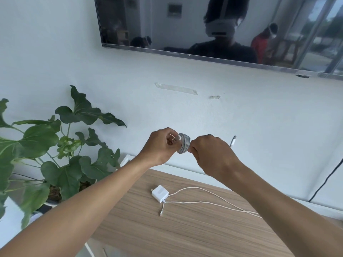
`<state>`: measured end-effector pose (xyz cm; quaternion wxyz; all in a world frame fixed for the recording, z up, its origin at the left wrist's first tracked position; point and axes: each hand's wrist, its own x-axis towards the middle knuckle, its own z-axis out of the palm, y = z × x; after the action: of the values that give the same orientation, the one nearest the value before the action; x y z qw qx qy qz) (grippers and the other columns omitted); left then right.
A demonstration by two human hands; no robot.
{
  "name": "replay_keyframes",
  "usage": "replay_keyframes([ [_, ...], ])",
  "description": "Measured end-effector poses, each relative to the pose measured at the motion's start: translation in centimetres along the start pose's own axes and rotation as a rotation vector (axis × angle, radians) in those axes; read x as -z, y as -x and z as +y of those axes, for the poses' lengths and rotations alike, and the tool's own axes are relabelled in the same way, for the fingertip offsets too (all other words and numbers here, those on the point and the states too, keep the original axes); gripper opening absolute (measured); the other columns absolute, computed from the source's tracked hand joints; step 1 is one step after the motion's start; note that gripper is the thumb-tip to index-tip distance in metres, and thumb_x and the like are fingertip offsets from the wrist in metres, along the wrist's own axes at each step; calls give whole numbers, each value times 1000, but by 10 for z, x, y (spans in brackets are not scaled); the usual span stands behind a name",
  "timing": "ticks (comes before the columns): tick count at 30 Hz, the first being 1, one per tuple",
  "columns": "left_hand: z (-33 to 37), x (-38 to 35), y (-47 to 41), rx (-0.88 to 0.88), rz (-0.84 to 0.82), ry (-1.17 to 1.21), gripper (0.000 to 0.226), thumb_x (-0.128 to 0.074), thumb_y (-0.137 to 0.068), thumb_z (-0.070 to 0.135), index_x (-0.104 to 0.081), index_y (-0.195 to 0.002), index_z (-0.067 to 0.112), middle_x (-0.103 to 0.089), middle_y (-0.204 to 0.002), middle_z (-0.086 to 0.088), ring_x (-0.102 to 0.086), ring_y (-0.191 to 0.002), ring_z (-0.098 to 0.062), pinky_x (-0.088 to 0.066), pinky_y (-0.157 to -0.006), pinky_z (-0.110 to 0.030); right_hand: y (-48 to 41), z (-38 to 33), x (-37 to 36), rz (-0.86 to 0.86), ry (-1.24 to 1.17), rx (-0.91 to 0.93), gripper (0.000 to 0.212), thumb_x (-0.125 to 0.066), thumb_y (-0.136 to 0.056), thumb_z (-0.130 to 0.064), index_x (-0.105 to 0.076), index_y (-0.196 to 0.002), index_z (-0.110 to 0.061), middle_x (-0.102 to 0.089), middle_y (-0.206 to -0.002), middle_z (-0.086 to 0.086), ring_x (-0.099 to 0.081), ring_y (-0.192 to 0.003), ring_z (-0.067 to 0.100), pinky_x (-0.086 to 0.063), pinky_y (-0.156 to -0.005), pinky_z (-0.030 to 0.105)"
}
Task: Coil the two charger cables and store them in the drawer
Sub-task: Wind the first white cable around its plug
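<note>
My left hand (161,145) grips a charger plug with a grey cable (184,145) wound tightly around it; the metal prongs show between my fingers. My right hand (209,154) pinches the cable's loose end beside the coil, and a white connector tip (233,141) sticks up past its knuckles. Both hands are held up in front of the wall, above the cabinet. A second charger, a white square adapter (160,193), lies on the wooden cabinet top (185,229) with its white cable (213,203) trailing loose to the right. No drawer is visible.
A large leafy potted plant (55,151) stands at the left of the cabinet. A wall-mounted TV (204,25) hangs above. A black cord (326,182) runs down the wall at the far right.
</note>
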<state>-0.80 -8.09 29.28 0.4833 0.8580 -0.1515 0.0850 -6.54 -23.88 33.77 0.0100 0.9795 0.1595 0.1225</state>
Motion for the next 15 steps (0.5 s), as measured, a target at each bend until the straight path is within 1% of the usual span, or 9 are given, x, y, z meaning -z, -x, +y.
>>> replay_keyframes([
  [3,4,-1,5,-132,-80,-21,13,-66,-82,16,-64,-95,15,-66,-90,2,-63,-81,-14,-54,-77,-32,-2,6,8,-1,91,40,19,-46,-94,-7,-62,-101,-15,-61,-98,5,-61,-83,30,-36,-61,32],
  [4,5,-1,7,-187,-107,-30,16,-65,-83,15,-64,-99,14,-64,-92,1,-63,-83,-15,-55,-78,-33,-2,11,11,-8,96,55,20,-46,-93,-7,-62,-100,-16,-62,-98,4,-62,-84,30,-38,-61,32],
  [6,7,1,9,-266,-134,-32,19,-64,-83,13,-64,-102,13,-60,-94,0,-61,-85,-13,-56,-78,-32,-2,18,14,-22,84,67,21,-46,-92,-6,-62,-99,-18,-63,-97,3,-62,-84,29,-45,-63,34],
  [9,11,6,9,-306,-161,-2,21,-64,-83,10,-64,-104,15,-58,-95,2,-59,-87,-10,-57,-77,-31,0,19,18,-29,88,93,22,-45,-92,-5,-62,-100,-18,-63,-97,3,-62,-84,28,-51,-69,37],
  [10,13,8,9,-312,-175,7,22,-64,-83,9,-64,-104,15,-57,-95,2,-58,-88,-10,-57,-77,-31,1,18,20,-25,100,108,23,-45,-92,-5,-62,-100,-18,-63,-98,3,-61,-86,27,-50,-69,35],
  [13,16,11,13,-352,-222,3,25,-64,-83,6,-63,-105,18,-55,-97,2,-57,-91,-11,-58,-77,-29,2,22,29,27,156,181,25,-44,-93,-5,-63,-103,-18,-62,-100,2,-60,-92,25,-38,-70,28],
  [15,19,13,17,-394,-249,17,30,-65,-82,4,-62,-106,21,-55,-98,4,-57,-91,-10,-57,-78,-25,0,29,35,39,146,243,27,-45,-94,-4,-65,-105,-20,-63,-101,0,-60,-93,24,-41,-78,28],
])
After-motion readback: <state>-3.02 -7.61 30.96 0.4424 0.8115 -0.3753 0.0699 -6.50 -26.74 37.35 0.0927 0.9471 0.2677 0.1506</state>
